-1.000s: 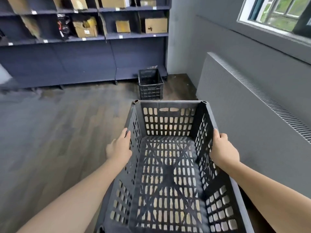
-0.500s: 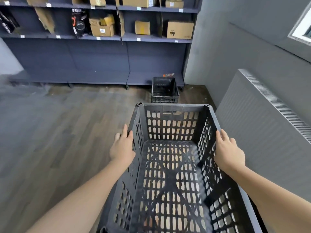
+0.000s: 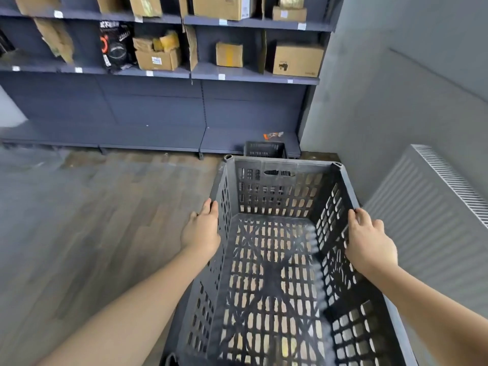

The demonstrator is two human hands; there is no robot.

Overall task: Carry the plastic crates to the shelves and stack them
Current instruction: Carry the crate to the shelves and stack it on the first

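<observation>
I hold the crate (image 3: 274, 260) by its side rims, left hand (image 3: 202, 231) and right hand (image 3: 369, 240) clamped on; the shelves (image 3: 253, 77) have drawn nearer; the floor crate (image 3: 264, 149) is now just ahead, so stacking comes next.

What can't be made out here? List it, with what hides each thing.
Head view only:
- Second crate by the shelves: only its top edge shows; the carried crate hides the rest.
- Carried crate's near end: cut off by the bottom edge.
- Left hand and right hand fingertips: hidden behind the crate walls.
- Shelf labels: too small and blurred to read.
</observation>
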